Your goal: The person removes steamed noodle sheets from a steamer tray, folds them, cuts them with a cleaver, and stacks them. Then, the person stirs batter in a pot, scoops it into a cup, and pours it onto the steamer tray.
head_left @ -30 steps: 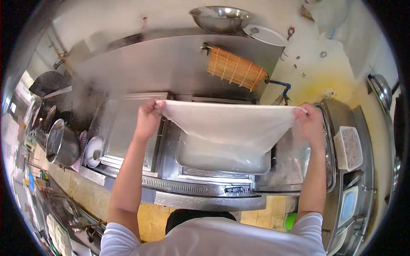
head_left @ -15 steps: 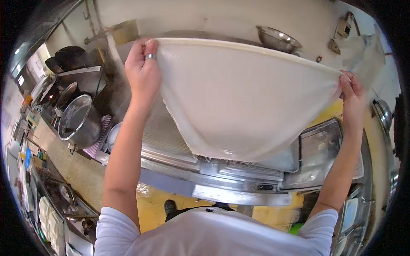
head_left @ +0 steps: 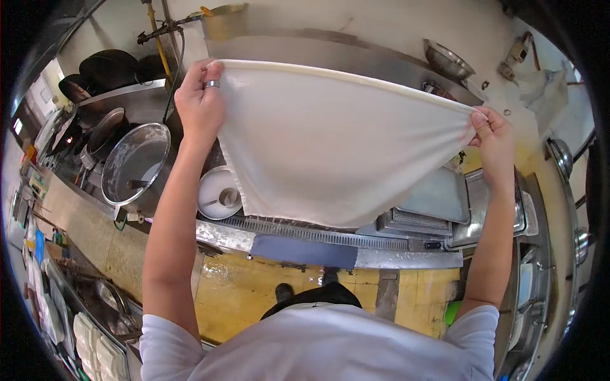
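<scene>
A white cloth (head_left: 337, 140) hangs stretched between my two hands, its top edge taut and its lower part sagging over the steel counter. My left hand (head_left: 202, 98), with a ring on one finger, is closed on the cloth's upper left corner. My right hand (head_left: 488, 127) pinches the upper right corner, slightly lower. Behind the cloth's lower right part a shallow metal tray (head_left: 441, 193) shows in part. Just left of the cloth's lower edge is a white plate (head_left: 208, 185) with a small round cup on it.
At the left stands a large metal pot (head_left: 136, 165) with a handle inside, near dark pans (head_left: 108, 66). A steel bowl (head_left: 448, 60) is at the back right. Another metal tray (head_left: 476, 209) lies at the right. The counter's front edge (head_left: 406, 259) runs below the cloth.
Both hands have lifted the cloth up off the tray, and more of it hangs open. The view has turned left, bringing the pot and white plate closer.
</scene>
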The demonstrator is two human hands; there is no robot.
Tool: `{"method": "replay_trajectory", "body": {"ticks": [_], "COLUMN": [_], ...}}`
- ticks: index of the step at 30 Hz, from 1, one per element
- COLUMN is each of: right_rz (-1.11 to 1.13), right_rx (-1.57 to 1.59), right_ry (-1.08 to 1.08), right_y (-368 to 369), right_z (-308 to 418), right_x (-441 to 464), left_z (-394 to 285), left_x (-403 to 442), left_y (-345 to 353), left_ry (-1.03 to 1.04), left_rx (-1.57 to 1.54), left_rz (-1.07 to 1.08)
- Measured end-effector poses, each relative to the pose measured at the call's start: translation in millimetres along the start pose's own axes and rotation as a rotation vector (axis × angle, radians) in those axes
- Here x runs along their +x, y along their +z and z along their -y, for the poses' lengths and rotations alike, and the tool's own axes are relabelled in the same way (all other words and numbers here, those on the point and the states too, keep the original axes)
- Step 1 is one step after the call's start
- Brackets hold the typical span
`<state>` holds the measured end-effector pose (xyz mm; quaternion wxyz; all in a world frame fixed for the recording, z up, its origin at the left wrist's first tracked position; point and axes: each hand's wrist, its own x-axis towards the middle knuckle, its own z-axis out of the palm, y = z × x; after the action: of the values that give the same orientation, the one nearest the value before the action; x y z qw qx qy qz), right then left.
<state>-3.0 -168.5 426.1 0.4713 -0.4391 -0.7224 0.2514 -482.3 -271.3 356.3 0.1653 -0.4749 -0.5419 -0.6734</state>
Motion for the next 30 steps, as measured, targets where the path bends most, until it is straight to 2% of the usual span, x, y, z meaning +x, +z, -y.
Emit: {"method": "replay_trajectory", "body": {"ticks": [5,10,13,14,15,16,17,18,19,21,23,28,30], "right_rz": [0.004,0.002,0.059,0.098,0.172,0.16,0.186,0.21,0.158,0.059,-0.031,-0.099,-0.102], "right_rx": [-0.038,0.023,0.132,0.131,0.145,0.062,-0.047,-0.158,-0.216,-0.247,-0.191,-0.348,-0.366], "right_ry": [0.053,0.155,0.268,0.341,0.337,0.49,0.502,0.516,0.481,0.467,0.514,0.375,0.352], "right_y": [32,64,106,126,143,169,191,209,226,253,270,291,298], "right_z": [17,-20,-86,-117,-193,-228,-230,-234,-270,-326,-346,-381,-395], "right_x": [-24,-59,-88,-102,-117,-132,-143,-152,-163,-169,-164,-119,-103], "left_z": [21,61,109,122,146,174,210,240,261,279,272,293,302], "left_x": [-2,-35,-82,-106,-134,-168,-205,-236,-261,-290,-285,-274,-266], "left_y": [-27,-35,-28,-25,-19,-13,-10,-7,-4,4,20,64,81], "left_ry": [-0.027,0.003,-0.089,-0.23,-0.279,-0.268,-0.407,-0.424,-0.441,-0.38,-0.47,-0.605,-0.546], "left_rx": [0.011,0.06,0.041,0.085,0.135,0.162,0.218,0.297,0.377,0.444,0.547,0.639,0.726], "left_rz": [0.022,0.11,0.32,0.393,0.467,0.472,0.563,0.616,0.669,0.522,0.493,0.447,0.487]}}
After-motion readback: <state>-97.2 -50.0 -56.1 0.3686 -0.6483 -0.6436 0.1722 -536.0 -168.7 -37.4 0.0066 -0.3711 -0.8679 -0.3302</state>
